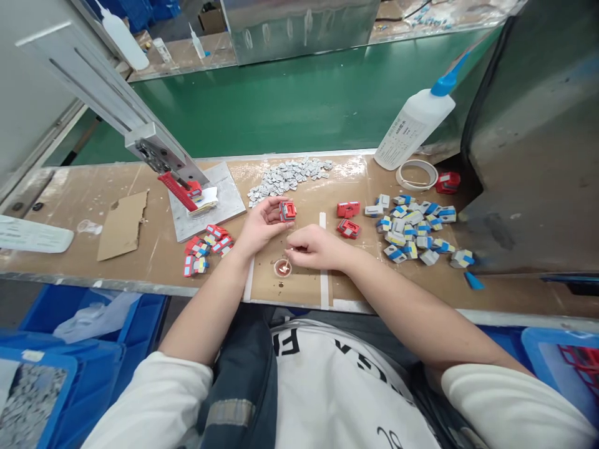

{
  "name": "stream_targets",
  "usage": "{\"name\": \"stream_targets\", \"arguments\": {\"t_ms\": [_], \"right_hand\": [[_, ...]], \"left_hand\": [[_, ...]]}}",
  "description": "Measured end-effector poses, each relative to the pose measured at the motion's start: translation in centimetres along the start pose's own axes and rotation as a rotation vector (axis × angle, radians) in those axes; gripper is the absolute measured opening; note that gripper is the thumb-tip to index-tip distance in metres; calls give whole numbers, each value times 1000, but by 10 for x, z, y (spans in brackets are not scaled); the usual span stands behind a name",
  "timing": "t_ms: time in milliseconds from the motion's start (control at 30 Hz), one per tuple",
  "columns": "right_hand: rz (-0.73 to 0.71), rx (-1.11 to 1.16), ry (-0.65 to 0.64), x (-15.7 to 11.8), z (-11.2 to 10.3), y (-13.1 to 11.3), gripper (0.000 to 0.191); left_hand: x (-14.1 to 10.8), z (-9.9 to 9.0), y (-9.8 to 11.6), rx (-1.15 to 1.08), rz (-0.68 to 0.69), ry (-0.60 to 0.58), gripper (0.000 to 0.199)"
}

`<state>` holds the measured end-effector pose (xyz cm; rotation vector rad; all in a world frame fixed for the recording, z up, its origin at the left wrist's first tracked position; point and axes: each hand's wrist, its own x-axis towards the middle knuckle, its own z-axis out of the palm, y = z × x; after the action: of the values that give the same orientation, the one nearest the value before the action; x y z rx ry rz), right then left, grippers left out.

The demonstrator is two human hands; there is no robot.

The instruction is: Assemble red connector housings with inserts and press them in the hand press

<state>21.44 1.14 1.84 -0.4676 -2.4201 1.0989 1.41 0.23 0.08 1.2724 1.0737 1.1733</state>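
Note:
Near the middle of the bench, my left hand (pixel 263 224) is closed around a small red and grey plastic part (pixel 287 211), its recessed face up. My right hand (pixel 314 247) is pinched just above a small round dish (pixel 282 268) of reddish-brown liquid. A thin pale stick seems to run from its fingertips into the dish, too small to make out fully. Two red plastic parts (pixel 349 228) lie to the right of my hands. Behind them spreads a heap of small grey pieces (pixel 290 176).
A metal press stand (pixel 154 146) rises at the left, by red blocks (pixel 216 240). At right are many blue-and-white blocks (pixel 414 227), a tape roll (pixel 416 174) and a leaning squeeze bottle (pixel 414 128). A green belt (pixel 290 106) runs behind; blue bins (pixel 100 368) stand below.

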Motion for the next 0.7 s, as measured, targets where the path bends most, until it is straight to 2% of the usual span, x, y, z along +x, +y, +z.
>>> {"name": "stream_targets", "arguments": {"t_ms": [67, 133, 200, 333, 400, 500, 700], "right_hand": [[-33, 43, -16, -1, -2, 2, 36], [-47, 86, 36, -2, -6, 4, 37], [-27, 108, 201, -2, -13, 6, 37], [128, 42, 666, -4, -25, 12, 36], [194, -3, 789, -4, -28, 13, 36], [229, -53, 802, -2, -28, 14, 35], [242, -148, 698, 0, -26, 15, 39]], "left_hand": [[0, 0, 1, -6, -4, -12, 61], [0, 0, 1, 4, -8, -17, 61], [0, 0, 1, 23, -13, -24, 61], [-1, 0, 1, 43, -43, -50, 63], [-1, 0, 1, 47, -53, -59, 63], [-1, 0, 2, 63, -52, -64, 62], [-2, 2, 5, 111, -64, -61, 62]]}}
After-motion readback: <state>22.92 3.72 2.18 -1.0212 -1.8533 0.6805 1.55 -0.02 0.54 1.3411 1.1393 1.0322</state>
